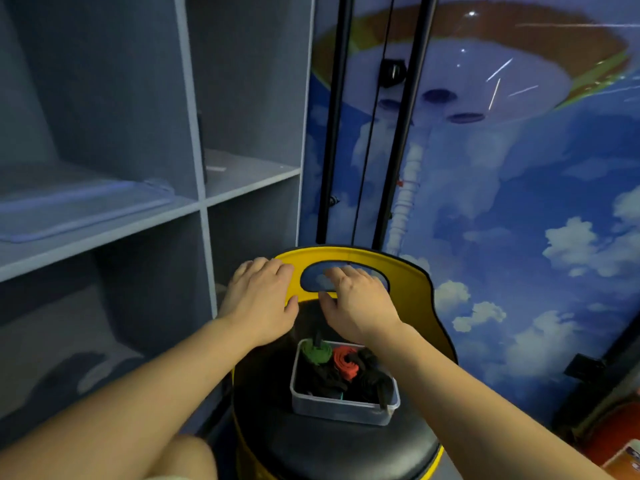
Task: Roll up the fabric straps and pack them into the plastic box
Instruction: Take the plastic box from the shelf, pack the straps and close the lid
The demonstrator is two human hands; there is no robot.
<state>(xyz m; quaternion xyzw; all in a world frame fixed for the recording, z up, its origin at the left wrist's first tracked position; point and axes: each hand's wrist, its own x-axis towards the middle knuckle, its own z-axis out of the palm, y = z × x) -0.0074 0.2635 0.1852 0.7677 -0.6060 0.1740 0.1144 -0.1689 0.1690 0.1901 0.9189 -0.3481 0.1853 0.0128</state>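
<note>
Straps sit rolled in the plastic box [344, 393], which rests on the black seat of a yellow chair [419, 299]. Beyond the box, both grips curl over the chairback: left hand [261, 294] on its rim, right hand [356, 299] seemingly through the handle cutout. Green roll [315, 353] and red roll [344, 363] lie nearest them.

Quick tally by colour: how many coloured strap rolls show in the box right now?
Green roll: 1
Red roll: 1
Black straps: a tangled mass, too dark to count
Total countable in the plastic box: 2
</note>
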